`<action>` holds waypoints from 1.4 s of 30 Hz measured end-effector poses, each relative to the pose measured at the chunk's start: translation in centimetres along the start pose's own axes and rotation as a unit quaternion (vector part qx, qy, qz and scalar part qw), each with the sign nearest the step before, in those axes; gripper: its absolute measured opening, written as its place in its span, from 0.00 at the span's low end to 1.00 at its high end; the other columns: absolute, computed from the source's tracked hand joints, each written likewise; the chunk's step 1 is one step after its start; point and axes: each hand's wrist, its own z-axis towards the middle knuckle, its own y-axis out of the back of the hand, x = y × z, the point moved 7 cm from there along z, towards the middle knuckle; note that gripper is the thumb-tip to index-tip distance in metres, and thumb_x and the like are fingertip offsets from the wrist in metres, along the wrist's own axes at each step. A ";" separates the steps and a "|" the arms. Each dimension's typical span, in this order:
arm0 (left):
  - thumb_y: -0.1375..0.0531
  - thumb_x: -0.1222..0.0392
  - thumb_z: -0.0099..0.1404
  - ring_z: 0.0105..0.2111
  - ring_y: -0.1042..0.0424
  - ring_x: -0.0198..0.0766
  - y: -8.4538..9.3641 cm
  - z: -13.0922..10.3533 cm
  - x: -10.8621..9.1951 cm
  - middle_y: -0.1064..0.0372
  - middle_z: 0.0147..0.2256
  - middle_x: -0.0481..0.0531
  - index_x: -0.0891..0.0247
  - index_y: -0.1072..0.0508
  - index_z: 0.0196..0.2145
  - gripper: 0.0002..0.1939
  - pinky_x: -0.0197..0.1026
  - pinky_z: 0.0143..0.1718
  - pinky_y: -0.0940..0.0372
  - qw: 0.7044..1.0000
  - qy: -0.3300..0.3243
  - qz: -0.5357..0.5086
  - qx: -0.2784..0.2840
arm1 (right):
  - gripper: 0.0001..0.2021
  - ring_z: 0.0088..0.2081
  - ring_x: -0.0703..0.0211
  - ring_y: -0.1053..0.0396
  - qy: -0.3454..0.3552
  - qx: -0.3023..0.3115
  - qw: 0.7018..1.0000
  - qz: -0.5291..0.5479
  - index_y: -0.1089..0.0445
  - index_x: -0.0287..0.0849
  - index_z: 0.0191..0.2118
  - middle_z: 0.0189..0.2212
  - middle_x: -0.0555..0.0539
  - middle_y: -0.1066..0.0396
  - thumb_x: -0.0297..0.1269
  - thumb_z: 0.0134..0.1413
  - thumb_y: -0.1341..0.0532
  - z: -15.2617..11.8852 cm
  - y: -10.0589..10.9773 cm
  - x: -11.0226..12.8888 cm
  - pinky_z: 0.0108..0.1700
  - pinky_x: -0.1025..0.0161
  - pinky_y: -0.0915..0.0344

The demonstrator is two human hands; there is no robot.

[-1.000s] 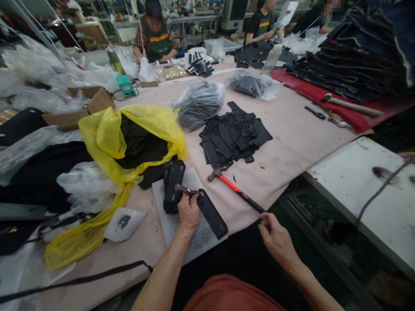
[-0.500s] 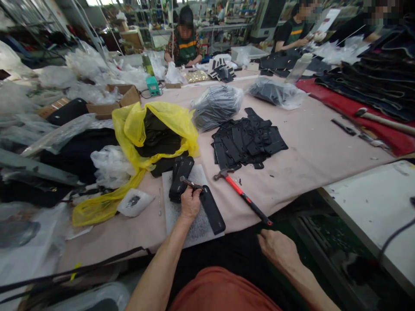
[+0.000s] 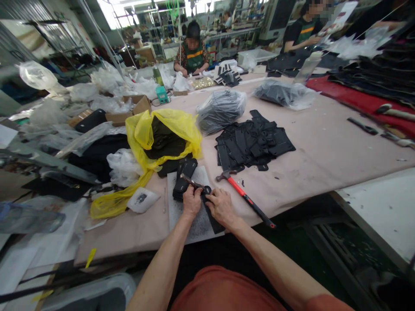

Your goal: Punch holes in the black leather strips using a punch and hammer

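My left hand [image 3: 192, 202] is closed round a small metal tool [image 3: 191, 181], whose head points up and left over a stack of black pieces [image 3: 185, 175]. Close beside it, my right hand [image 3: 221, 207] pinches the upper end of a long black strip [image 3: 212, 220]. That strip lies on a speckled white board [image 3: 181, 220] at the table's front edge. To the right of my hands, a claw hammer [image 3: 248, 198] with a red and black handle rests on the cloth. Behind the hammer is a pile of flat black pieces [image 3: 254, 140].
A yellow plastic bag [image 3: 134, 129] holding dark material stands behind the board. Two clear bags [image 3: 222, 110] of dark pieces lie farther back. Dark fabric is stacked on a red sheet [image 3: 343, 95] at right. A person [image 3: 193, 54] sits across the table.
My right hand has moved up and left from the table's edge to the black strip and now grips its upper end. My left hand still holds the tool. The camera view has shifted slightly.
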 end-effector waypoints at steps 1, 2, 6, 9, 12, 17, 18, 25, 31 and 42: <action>0.45 0.61 0.63 0.36 0.25 0.41 0.0 0.0 0.0 0.23 0.35 0.53 0.63 0.25 0.38 0.09 0.41 0.41 0.33 1.000 0.000 0.001 -0.001 | 0.10 0.46 0.52 0.39 0.008 -0.001 1.000 0.000 0.27 0.47 0.44 0.42 0.45 0.32 0.34 0.56 0.40 0.0 0.0 0.0 0.48 0.55 0.46; 0.44 0.60 0.63 0.36 0.25 0.41 0.0 0.0 0.0 0.23 0.35 0.53 0.63 0.25 0.38 0.09 0.41 0.41 0.33 1.000 0.001 0.003 0.000 | 0.10 0.46 0.52 0.40 0.012 -0.001 1.000 -0.001 0.27 0.47 0.44 0.42 0.45 0.32 0.33 0.57 0.41 -0.1 0.1 0.2 0.48 0.55 0.46; 0.44 0.59 0.63 0.36 0.25 0.41 -0.1 0.1 0.1 0.23 0.35 0.53 0.63 0.25 0.37 0.10 0.41 0.41 0.32 1.000 0.010 0.006 0.000 | 0.09 0.46 0.51 0.39 0.008 0.002 1.000 0.028 0.26 0.45 0.41 0.42 0.44 0.30 0.31 0.56 0.42 -2.4 0.0 2.3 0.49 0.52 0.46; 0.44 0.59 0.63 0.36 0.25 0.41 -0.2 0.2 0.4 0.23 0.35 0.53 0.63 0.25 0.38 0.10 0.41 0.41 0.32 1.000 0.012 -0.006 0.007 | 0.08 0.44 0.55 0.35 0.119 0.053 0.976 0.174 0.26 0.46 0.39 0.41 0.47 0.28 0.33 0.55 0.41 -5.9 -0.7 7.3 0.48 0.57 0.41; 0.43 0.59 0.63 0.37 0.25 0.41 -0.3 0.2 0.8 0.23 0.36 0.53 0.62 0.25 0.39 0.10 0.41 0.42 0.33 1.000 0.016 -0.017 0.014 | 0.09 0.42 0.61 0.31 0.192 0.088 0.939 0.272 0.27 0.48 0.41 0.39 0.51 0.27 0.34 0.58 0.44 -7.8 -0.6 10.1 0.46 0.63 0.38; 0.44 0.59 0.64 0.37 0.25 0.40 -0.3 0.2 0.8 0.23 0.36 0.52 0.62 0.25 0.39 0.10 0.41 0.42 0.33 0.999 0.021 -0.036 0.019 | 0.12 0.45 0.54 0.32 -0.063 -0.039 0.983 0.166 0.30 0.41 0.46 0.42 0.42 0.29 0.31 0.57 0.44 -3.9 1.7 1.9 0.50 0.58 0.38; 0.44 0.60 0.64 0.38 0.25 0.40 -0.2 0.1 0.6 0.23 0.36 0.52 0.62 0.25 0.39 0.10 0.41 0.43 0.33 0.999 0.019 -0.035 0.019 | 0.13 0.46 0.52 0.32 -0.089 -0.027 0.988 0.126 0.31 0.41 0.47 0.42 0.41 0.30 0.32 0.55 0.42 -3.4 1.7 0.4 0.50 0.57 0.38; 0.43 0.61 0.63 0.38 0.25 0.41 -0.1 0.3 0.6 0.24 0.36 0.52 0.63 0.25 0.38 0.08 0.43 0.44 0.33 0.996 0.037 -0.078 0.028 | 0.23 0.42 0.52 0.29 -0.163 0.073 0.978 0.107 0.41 0.42 0.58 0.41 0.42 0.28 0.34 0.56 0.43 -5.2 -1.1 -2.4 0.44 0.59 0.37; 0.41 0.62 0.60 0.38 0.24 0.41 0.5 1.2 0.1 0.23 0.37 0.53 0.63 0.24 0.37 0.08 0.42 0.43 0.32 0.991 0.057 -0.117 0.029 | 0.17 0.38 0.56 0.31 -0.162 -0.052 0.973 0.156 0.35 0.41 0.51 0.37 0.45 0.29 0.32 0.55 0.43 -1.7 -1.7 -3.1 0.40 0.61 0.37; 0.35 0.55 0.55 0.35 0.23 0.42 -0.1 0.0 2.8 0.24 0.37 0.56 0.65 0.29 0.45 0.20 0.42 0.35 0.27 0.950 0.162 -0.265 0.006 | 0.13 0.41 0.56 0.32 -0.158 -0.110 0.973 0.126 0.34 0.42 0.48 0.41 0.44 0.34 0.37 0.59 0.45 0.0 -1.7 -2.7 0.44 0.61 0.37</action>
